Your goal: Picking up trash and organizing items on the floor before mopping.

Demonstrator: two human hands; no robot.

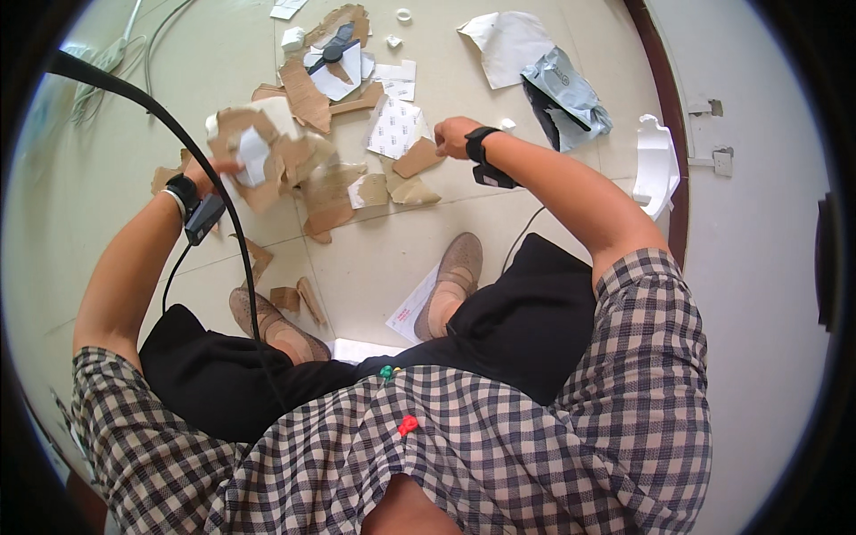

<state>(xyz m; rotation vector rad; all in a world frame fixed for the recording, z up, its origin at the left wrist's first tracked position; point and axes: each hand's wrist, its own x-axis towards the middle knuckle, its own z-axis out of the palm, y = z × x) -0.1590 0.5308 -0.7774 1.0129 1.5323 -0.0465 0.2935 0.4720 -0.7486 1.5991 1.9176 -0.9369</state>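
At the left, my left hand (212, 175) grips a bundle of torn brown cardboard (274, 157), blurred, with a white piece on its face. My right hand (456, 136), fingers bent together, is at the upper edge of a torn cardboard flap (418, 158); whether it pinches the flap I cannot tell. Beside that flap lies a white sheet with printed marks (399, 127). Between my hands, on the floor, are a creased brown piece (333, 194) and a smaller piece with a white patch (368, 191).
Beyond lie more torn cardboard (304, 87), a silver plastic mailer (568, 93), a cream sheet (511, 43) and a tape roll (403, 15). White foam (652, 167) leans by the right wall. A power strip (107, 57) sits upper left; a black cable (194, 144) crosses the view.
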